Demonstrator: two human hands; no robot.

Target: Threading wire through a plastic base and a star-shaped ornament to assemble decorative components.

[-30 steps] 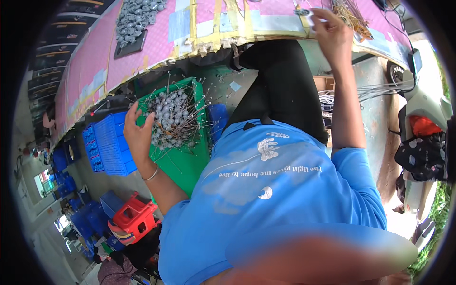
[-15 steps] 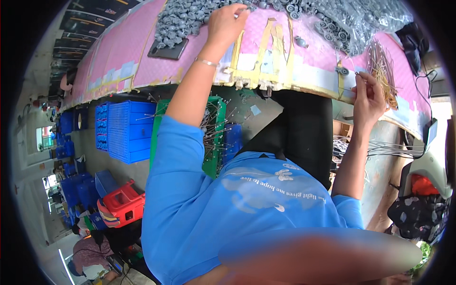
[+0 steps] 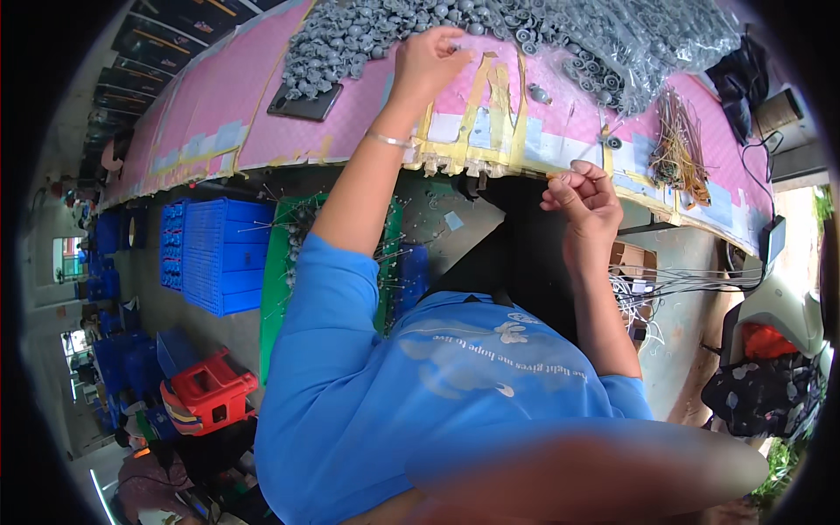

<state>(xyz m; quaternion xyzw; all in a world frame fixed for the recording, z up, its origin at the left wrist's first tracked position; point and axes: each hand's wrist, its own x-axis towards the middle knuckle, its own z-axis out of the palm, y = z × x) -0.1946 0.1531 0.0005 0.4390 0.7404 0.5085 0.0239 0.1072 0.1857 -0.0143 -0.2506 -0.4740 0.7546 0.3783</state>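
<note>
My left hand (image 3: 426,66) is over the pink-covered table beside a heap of small round grey plastic parts (image 3: 350,44). Its fingers are curled toward the thumb; whatever lies between them is too small to make out. At the table's front edge, my right hand (image 3: 588,208) has thumb and fingers pinched together on something thin that I cannot identify. Between the hands and the heap, a single grey part (image 3: 539,93) lies on the table. Another dark round part (image 3: 613,143) sits by the yellow tape, beyond my right hand. A bundle of thin wires (image 3: 678,149) lies farther right.
A dark flat phone-like object (image 3: 306,103) lies by the heap, and clear plastic bagging (image 3: 665,44) covers its right side. Below the table stand a green crate (image 3: 273,302) with ball-ended wires, blue crates (image 3: 229,254) and a red stool (image 3: 210,392).
My right hand has moved left and toward me, from beside the wire bundle to the table's front edge. My left hand has shifted slightly right and nearer. The view has tilted a little.
</note>
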